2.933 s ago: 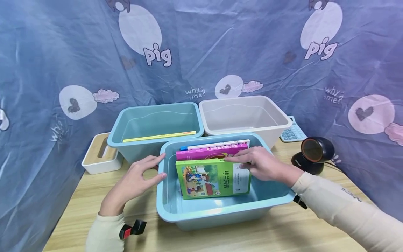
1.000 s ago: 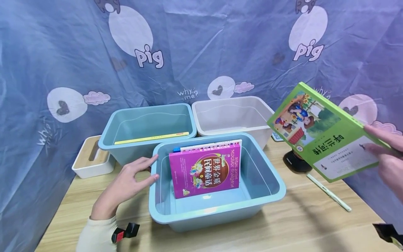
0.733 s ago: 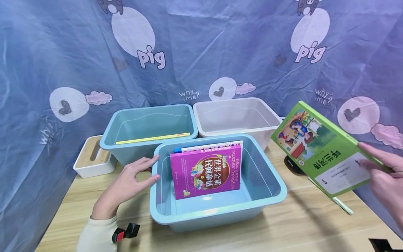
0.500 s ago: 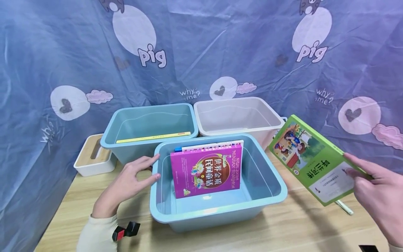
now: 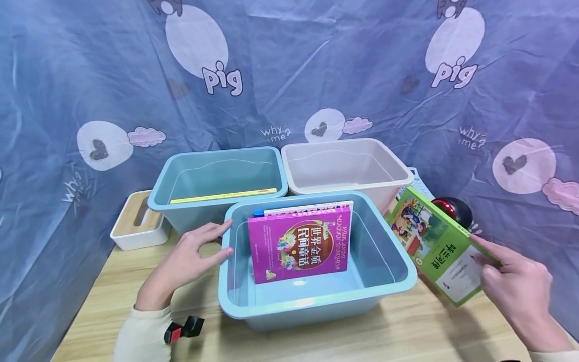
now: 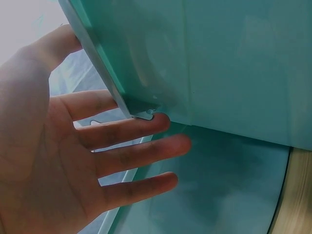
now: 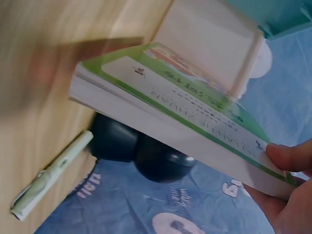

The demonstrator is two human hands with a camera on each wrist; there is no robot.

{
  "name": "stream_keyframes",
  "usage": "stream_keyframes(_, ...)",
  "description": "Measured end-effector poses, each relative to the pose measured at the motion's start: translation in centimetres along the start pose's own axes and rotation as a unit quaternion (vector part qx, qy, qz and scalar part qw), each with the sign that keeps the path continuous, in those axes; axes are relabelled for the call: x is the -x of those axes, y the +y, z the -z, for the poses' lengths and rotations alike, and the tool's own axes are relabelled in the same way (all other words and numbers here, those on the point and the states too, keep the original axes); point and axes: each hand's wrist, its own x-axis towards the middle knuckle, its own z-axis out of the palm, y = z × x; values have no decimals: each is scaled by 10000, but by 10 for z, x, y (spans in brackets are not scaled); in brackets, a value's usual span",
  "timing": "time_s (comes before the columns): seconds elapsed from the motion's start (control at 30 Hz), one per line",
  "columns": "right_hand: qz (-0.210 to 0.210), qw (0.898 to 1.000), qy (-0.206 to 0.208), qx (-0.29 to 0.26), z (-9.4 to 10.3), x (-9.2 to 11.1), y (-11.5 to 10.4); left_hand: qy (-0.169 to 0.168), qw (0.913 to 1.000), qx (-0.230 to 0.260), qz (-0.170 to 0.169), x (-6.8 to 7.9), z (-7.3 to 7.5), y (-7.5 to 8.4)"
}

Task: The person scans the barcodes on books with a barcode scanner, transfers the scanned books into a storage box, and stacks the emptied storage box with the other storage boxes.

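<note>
My right hand (image 5: 517, 281) pinches a green book (image 5: 434, 246) by its lower right corner, thumb on the cover. The book is tilted, right of the blue bin. In the right wrist view its white page edges (image 7: 161, 131) face the camera. My left hand (image 5: 190, 264) touches the left rim of the front blue bin (image 5: 312, 317). Its fingers (image 6: 141, 151) are straight and spread in the left wrist view. In that bin a purple book (image 5: 267, 251) leans, cover outward, with white and blue edges of other books behind it.
A teal bin (image 5: 217, 166) with a yellow-edged book (image 5: 223, 195) and a white bin (image 5: 344, 151) stand behind. A wood-lidded box (image 5: 135, 221) is left. A light blue calculator (image 5: 413, 178), a black rounded device (image 5: 457, 211) and a pale green pen (image 7: 51, 175) are right.
The green book has come out of the front bin in my right hand, swung far right, then lowered and moved back slightly left. My left hand stays at the rim.
</note>
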Motion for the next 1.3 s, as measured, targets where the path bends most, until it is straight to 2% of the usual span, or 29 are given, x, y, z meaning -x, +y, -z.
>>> stream_keyframes(0.37, 143, 9998, -68, 94, -12, 1, 7, 3, 9999, 81, 113, 2, -1, -2)
stream_keyframes(0.53, 55, 9995, -173, 275, -16, 1, 11, 4, 9999, 92, 117, 2, -1, -2)
stream_keyframes(0.77, 287, 9967, -353, 678, -18, -2, 10, 2, 9999, 125, 119, 2, -1, -2)
stream_keyframes(0.97, 227, 9956, -470, 781, -20, -2, 10, 6, 9999, 97, 103, 3, -2, -3)
stream_keyframes(1.1, 204, 9957, -449, 781, -20, 0, 11, 40, 10000, 61, 44, 2, -4, -3)
stream_keyframes(1.3, -59, 9983, -170, 547, -20, 7, 11, 33, 10000, 58, -28, 0, -4, -3)
